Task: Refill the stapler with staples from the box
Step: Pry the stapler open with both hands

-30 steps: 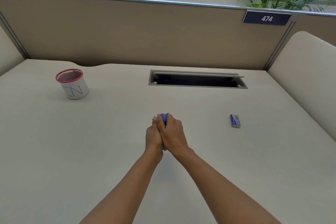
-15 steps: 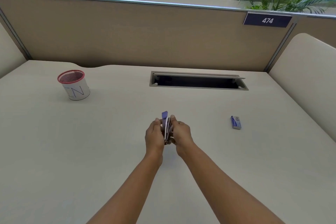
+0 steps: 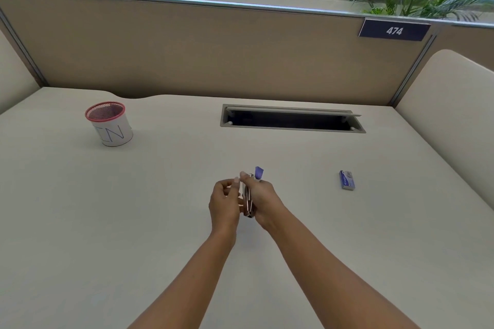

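Purple stapler (image 3: 250, 192) gripped in the right hand (image 3: 263, 199), mostly hidden behind its fingers. Left hand (image 3: 224, 201) pinches its metal edge. Staple box (image 3: 347, 180) lies well apart, label unreadable.

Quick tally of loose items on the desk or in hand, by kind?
Stapler, held in both hands: 1
Staple box, on the desk to the right: 1
Mesh pen cup, far left: 1
Total: 3

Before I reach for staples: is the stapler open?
Open: the stapler, held between the left hand and right hand, shows its purple top swung away from its metal rail.
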